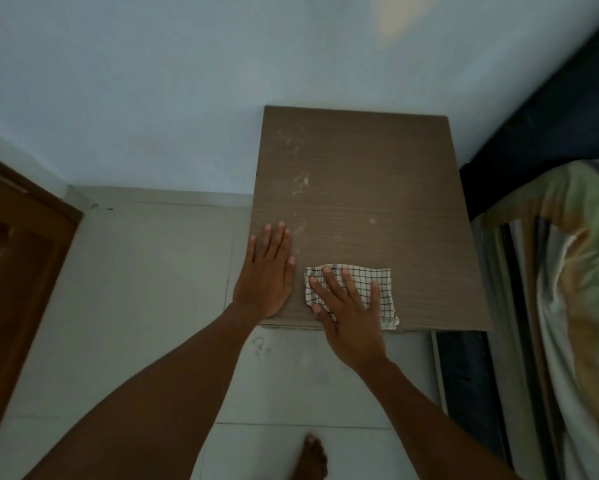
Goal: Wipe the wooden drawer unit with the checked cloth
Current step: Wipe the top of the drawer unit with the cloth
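The wooden drawer unit (367,202) is seen from above, its brown top carrying pale dusty smears near the left and middle. A white cloth with black checks (383,289) lies folded on the top near the front edge. My right hand (350,313) presses flat on the cloth, fingers spread, covering its left half. My left hand (268,271) rests flat on the bare top at the front left corner, fingers together, just left of the cloth and apart from it.
A pale wall stands behind the unit. A bed (568,306) with a patterned cover and a dark frame is close on the right. A brown wooden door (17,258) is at the left. Grey floor tiles and my foot (310,459) lie below.
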